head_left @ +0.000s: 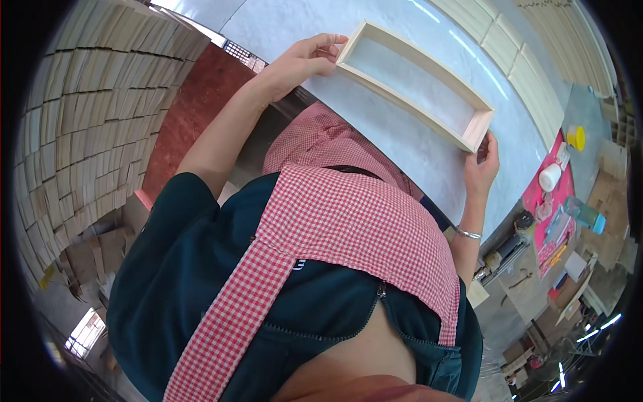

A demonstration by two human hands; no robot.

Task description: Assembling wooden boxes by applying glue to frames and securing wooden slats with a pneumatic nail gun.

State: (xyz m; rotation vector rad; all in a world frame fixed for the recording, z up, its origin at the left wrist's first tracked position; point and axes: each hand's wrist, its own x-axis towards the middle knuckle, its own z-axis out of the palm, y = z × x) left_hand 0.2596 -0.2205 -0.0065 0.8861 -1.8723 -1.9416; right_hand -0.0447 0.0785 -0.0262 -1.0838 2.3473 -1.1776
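Stacked pale wooden strips [107, 87] fill the left side of my view, with a reddish-brown surface [177, 110] beside them. Moving right, I have the left hand [308, 59] at the near corner of the left short end of a long wooden frame [408, 106]. Its fingers are bent, with their tips against that end and the thumb just beside the corner; from here I cannot tell whether they pinch the wall or only press on it. Below, I see a red-and-white checked apron [355, 208]. The frame slants down to the right over a pale marbled tabletop [509, 181], spanning the gap between the two hands; I cannot tell whether it rests there or is slightly raised. At its lower right corner I have the right hand [482, 167], thumb near the long side and fingers along the short end, touching; again I cannot confirm a pinch. A silvery bracelet [467, 233] circles that wrist. Farther right I see a white bottle [550, 177], a yellow round object [576, 137] and a blue-capped bottle [585, 214].
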